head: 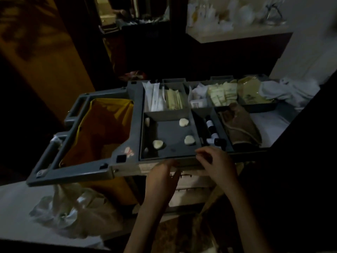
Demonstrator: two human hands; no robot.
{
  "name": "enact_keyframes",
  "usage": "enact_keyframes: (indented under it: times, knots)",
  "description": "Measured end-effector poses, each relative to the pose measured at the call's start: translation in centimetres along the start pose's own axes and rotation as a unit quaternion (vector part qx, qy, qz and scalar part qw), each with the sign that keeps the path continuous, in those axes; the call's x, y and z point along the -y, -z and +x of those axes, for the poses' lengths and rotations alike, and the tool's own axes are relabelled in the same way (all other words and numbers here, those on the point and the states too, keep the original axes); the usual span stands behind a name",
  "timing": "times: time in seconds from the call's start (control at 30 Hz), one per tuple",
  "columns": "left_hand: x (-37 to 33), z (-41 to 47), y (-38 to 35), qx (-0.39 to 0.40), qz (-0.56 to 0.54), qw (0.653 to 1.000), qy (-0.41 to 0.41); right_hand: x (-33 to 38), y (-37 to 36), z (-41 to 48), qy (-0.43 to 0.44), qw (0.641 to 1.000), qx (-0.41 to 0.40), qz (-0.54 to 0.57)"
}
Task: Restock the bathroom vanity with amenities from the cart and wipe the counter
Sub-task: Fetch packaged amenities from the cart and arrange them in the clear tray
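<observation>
Reaching over the near rim of the housekeeping cart's grey top tray point(135, 99), both hands sit close together in dim light. The left hand point(162, 173) lies just below the rim against the cart's front, its fingers loosely extended with nothing visible in them. The right hand point(216, 162) rests on the rim with fingers curled toward the thumb - whether it pinches anything cannot be told.

Just beyond the hands, a wide dark compartment holds scattered small white soaps point(183, 122), well apart from each other. The narrow compartment to its right holds little bottles point(209, 125), and next to that lies a brownish folded cloth point(240, 128). The far row holds long white wrapped packets point(155, 97) and cream sachets point(222, 95). A white cloth point(284, 92) lies bunched at the cart's far right end.

A yellow bag point(102, 128) hangs open in the frame at the cart's left end - a clear plastic bag point(69, 212) lies crumpled below it.
</observation>
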State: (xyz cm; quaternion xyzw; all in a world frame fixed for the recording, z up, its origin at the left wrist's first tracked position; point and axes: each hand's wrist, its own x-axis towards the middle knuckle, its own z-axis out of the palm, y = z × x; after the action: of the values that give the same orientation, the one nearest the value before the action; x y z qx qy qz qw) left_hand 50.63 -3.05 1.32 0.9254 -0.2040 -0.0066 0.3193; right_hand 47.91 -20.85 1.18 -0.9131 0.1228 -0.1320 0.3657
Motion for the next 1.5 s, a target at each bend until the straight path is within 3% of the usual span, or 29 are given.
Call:
enact_keyframes:
  times: [0.3, 0.57, 0.83, 1.1, 1.4, 1.5]
  knots:
    - [0.0, 9.8, -2.6, 0.007, -0.005, 1.0, -0.007, -4.1, -0.7, 6.1, -0.028, 1.0, -0.005, 0.002]
    - [0.0, 19.2, -6.6, 0.023, -0.06, 0.996, -0.06, -6.4, 0.4, 12.1, -0.06, 0.998, -0.019, -0.007]
    - [2.5, 27.3, -7.7, -0.016, -0.136, 0.988, -0.077, -6.7, -0.4, 19.3, -0.04, 0.997, -0.024, -0.069]
    - [3.8, 29.4, -9.2, -0.065, -0.243, 0.966, -0.054, -8.5, -1.6, 26.0, -0.023, 0.992, -0.025, -0.124]
    - [2.5, 29.4, -9.0, -0.081, -0.369, 0.926, 0.019, -8.9, -3.1, 30.9, -0.041, 0.969, 0.083, -0.23]
    - [2.3, 29.3, -8.8, -0.074, -0.375, 0.924, 0.023, -8.6, -3.1, 31.0, -0.04, 0.967, 0.05, -0.246]
